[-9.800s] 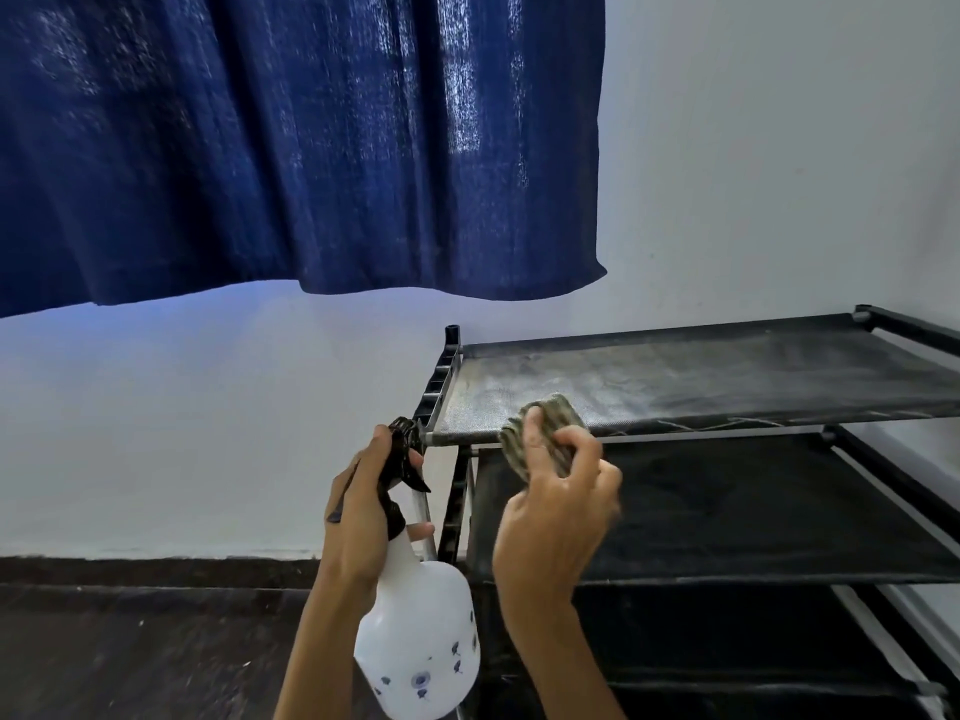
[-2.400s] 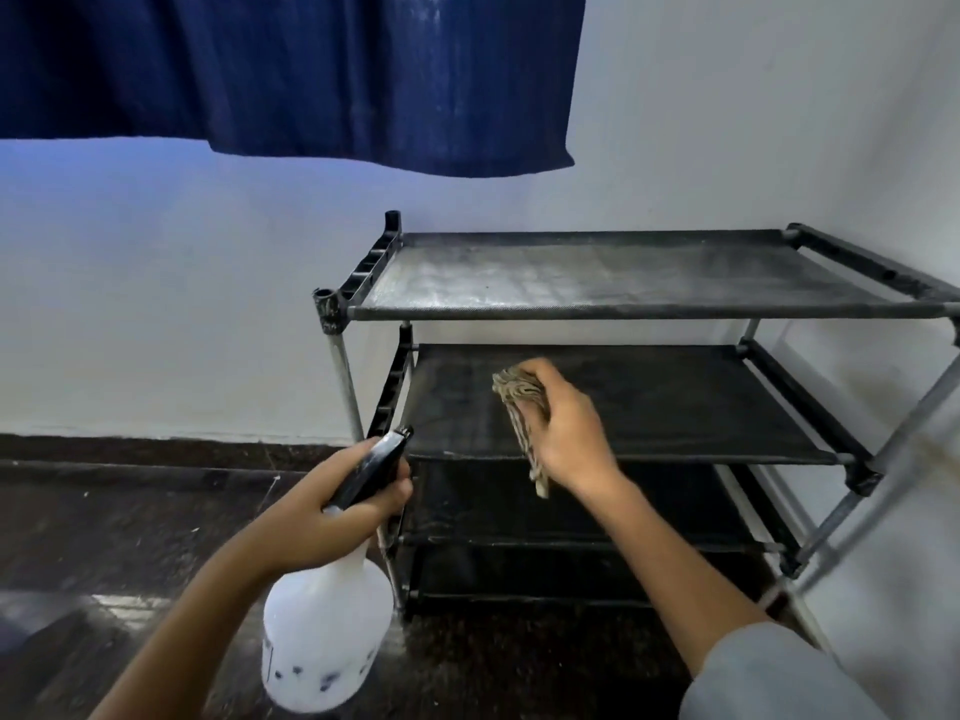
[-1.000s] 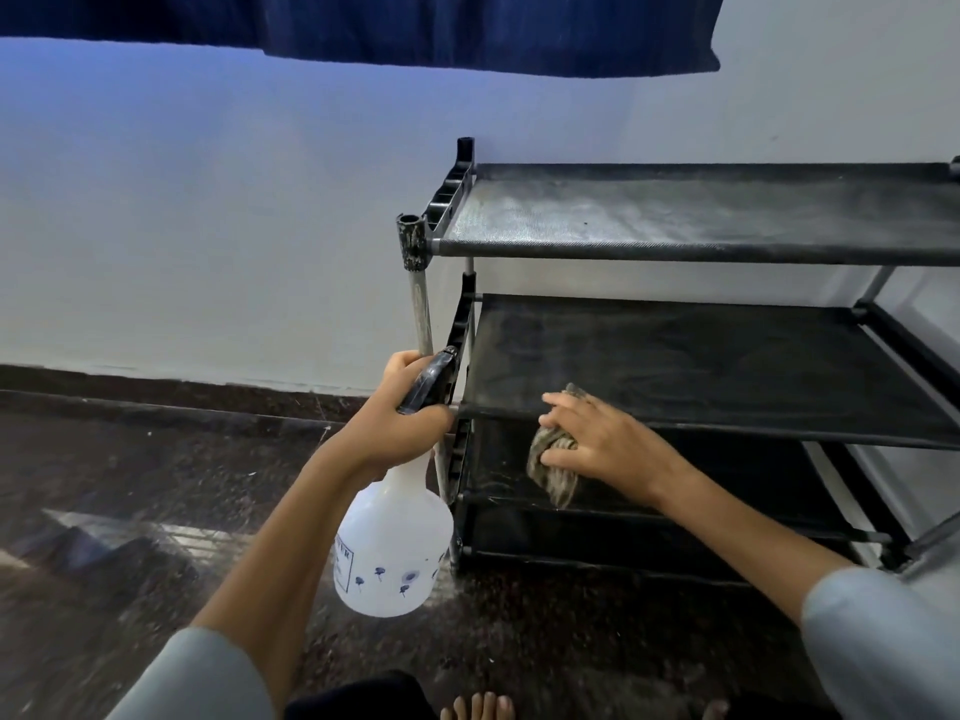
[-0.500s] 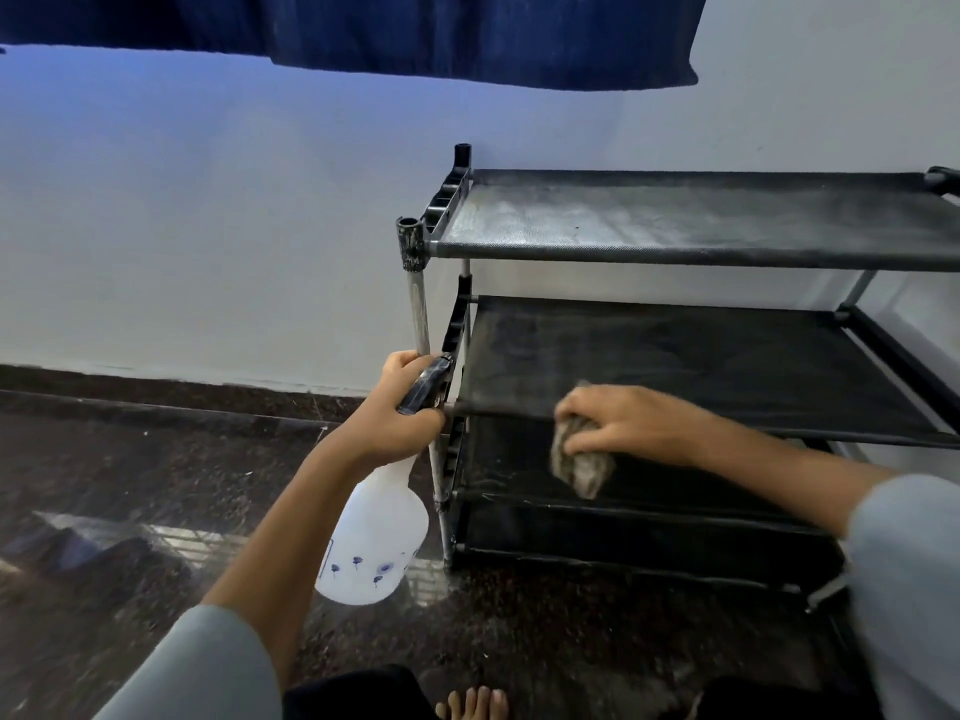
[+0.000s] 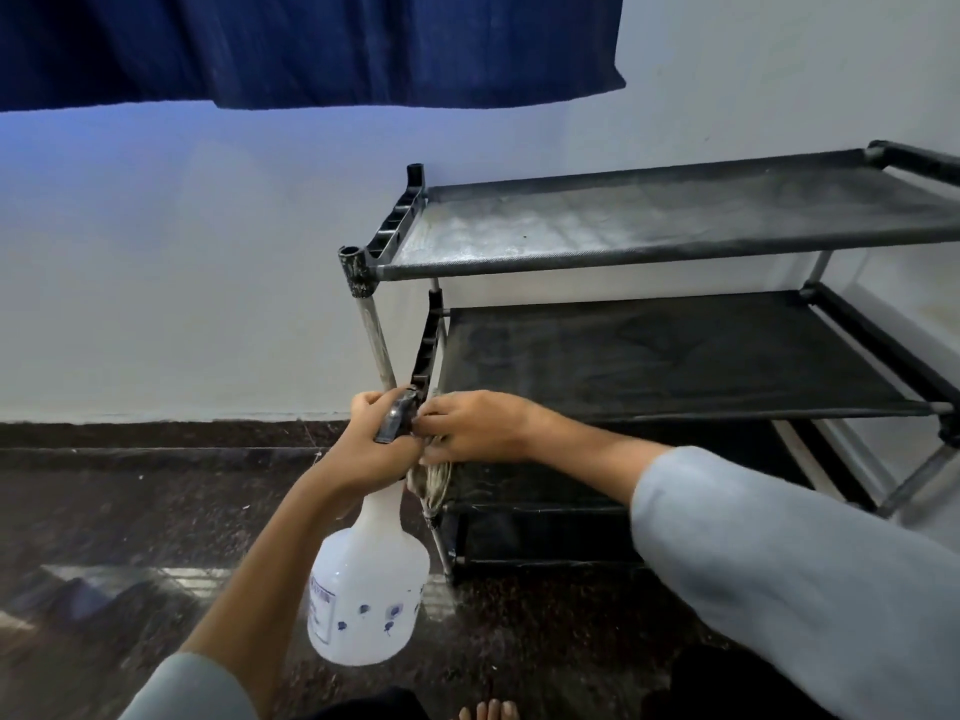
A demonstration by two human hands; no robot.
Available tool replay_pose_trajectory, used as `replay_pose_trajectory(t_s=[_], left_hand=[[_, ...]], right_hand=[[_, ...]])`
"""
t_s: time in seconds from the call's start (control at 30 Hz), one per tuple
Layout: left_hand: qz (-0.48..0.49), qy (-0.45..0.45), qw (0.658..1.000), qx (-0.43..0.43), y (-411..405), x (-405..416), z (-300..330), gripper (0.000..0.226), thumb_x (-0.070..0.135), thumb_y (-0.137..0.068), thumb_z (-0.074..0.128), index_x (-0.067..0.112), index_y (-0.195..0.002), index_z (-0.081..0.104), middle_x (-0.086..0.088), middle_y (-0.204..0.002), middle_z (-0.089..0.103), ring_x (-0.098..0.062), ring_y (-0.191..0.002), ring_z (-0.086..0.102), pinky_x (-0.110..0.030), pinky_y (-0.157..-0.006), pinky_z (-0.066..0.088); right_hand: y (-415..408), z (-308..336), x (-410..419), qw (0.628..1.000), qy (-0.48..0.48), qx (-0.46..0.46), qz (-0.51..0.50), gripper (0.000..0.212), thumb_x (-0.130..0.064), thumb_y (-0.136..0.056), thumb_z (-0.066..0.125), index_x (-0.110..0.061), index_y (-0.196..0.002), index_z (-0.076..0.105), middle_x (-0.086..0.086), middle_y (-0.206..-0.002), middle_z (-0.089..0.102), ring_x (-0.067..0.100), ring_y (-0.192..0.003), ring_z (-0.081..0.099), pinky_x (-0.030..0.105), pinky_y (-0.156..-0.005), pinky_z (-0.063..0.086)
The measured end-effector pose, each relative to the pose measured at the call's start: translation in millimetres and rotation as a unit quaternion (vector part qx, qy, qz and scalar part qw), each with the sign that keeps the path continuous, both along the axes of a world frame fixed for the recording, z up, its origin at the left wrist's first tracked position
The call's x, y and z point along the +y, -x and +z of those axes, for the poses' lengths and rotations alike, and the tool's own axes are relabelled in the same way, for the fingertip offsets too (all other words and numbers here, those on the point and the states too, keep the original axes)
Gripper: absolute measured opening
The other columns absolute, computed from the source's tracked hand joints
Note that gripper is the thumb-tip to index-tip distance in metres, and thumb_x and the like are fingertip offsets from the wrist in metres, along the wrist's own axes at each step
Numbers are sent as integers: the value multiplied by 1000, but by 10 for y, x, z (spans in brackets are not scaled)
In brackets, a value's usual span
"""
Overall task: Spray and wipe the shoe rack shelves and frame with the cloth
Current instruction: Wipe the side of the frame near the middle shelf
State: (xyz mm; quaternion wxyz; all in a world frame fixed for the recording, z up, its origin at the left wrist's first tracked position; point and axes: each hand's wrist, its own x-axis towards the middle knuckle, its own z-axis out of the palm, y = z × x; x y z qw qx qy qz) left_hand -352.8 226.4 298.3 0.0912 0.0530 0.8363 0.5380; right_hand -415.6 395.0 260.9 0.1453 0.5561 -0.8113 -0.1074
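Observation:
A black shoe rack point(image 5: 675, 356) with fabric shelves and metal posts stands against the white wall. My left hand point(image 5: 374, 449) grips the black trigger head of a white spray bottle point(image 5: 363, 589), which hangs below it. My right hand point(image 5: 478, 426) holds a grey-brown cloth point(image 5: 431, 480) pressed at the front left corner of the middle shelf, against the left post. The two hands touch. Most of the cloth is hidden under my right hand. The top shelf point(image 5: 649, 231) looks grey and streaked.
A dark blue curtain point(image 5: 311, 44) hangs above the rack on the left. The floor point(image 5: 130, 511) is dark speckled stone with a dark skirting strip along the wall. My bare toes point(image 5: 488, 711) show at the bottom edge.
My right hand has slid the cloth left along the middle shelf's front edge to the left post, meeting my left hand. The bottle stays in my left hand.

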Motion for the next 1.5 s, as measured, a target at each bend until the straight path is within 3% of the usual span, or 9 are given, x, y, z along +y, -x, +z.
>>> replay_pose_trajectory(t_s=[0.17,0.43,0.6,0.9,1.03,1.17,1.27,1.37,1.5], left_hand=[[8,-18,999,-36,76,-32,-58,54,-7,-91,50,18,-139,46,-4,-129,32,-15,-81,52,-21,-61,50],[5,-13,999,-53,59,-20,-45,53,-4,-92,49,27,-134,44,-2,-127,30,-15,-79,51,-14,-54,50],[11,-5,997,-82,-43,56,-75,78,13,-76,57,22,-149,31,3,-125,25,-14,-86,51,-19,-61,47],[-23,12,998,-49,-33,527,-302,66,3,-87,58,22,-146,37,-4,-141,39,-18,-111,50,-23,-82,42],[-54,12,998,-10,37,852,-381,66,-7,-91,52,27,-146,35,6,-141,41,-11,-109,49,-7,-69,43],[-90,21,995,-31,79,1112,-427,67,-4,-93,50,33,-146,34,11,-138,40,-14,-125,46,-16,-85,42],[-86,25,995,-53,95,1213,-458,65,-3,-92,51,33,-144,38,3,-134,47,-24,-124,51,-23,-84,44],[-72,28,995,-71,132,1215,-481,63,0,-91,53,39,-138,43,-2,-121,54,-18,-100,54,-20,-68,46],[-73,39,993,-87,154,1179,-465,61,0,-90,55,44,-131,48,1,-115,58,-8,-84,57,-12,-57,48]], right_hand=[[-47,-14,430,999,36,-12,-11,23,-14,-92,53,-14,-109,69,9,-117,64,28,-103,62,40,-83,54],[-387,97,1517,992,25,-57,-114,31,-7,-78,74,-16,-107,70,6,-118,64,24,-102,64,33,-81,54],[-552,172,1879,989,-1,-53,-141,50,-5,-59,88,-20,-104,72,5,-112,66,21,-97,66,30,-74,57],[-511,-267,948,967,206,-22,-145,22,-12,-88,55,-15,-106,68,8,-110,64,28,-102,61,42,-81,54],[-666,-637,1363,919,319,16,-231,24,-9,-85,50,-18,-97,68,1,-109,64,22,-117,54,46,-110,34],[-901,-755,2243,845,362,-30,-391,24,-10,-86,62,-32,-95,68,-10,-129,55,18,-135,35,20,-114,13],[-1084,-655,2707,787,398,-63,-467,33,15,-71,60,-6,-93,71,14,-121,60,36,-127,45,43,-115,18],[-1129,-594,2686,770,440,-66,-457,44,28,-59,64,-1,-91,70,16,-111,60,38,-114,54,33,-112,27],[-1047,-570,2061,749,516,-91,-406,53,18,-63,66,-9,-109,69,7,-124,48,23,-110,57,23,-101,41]])
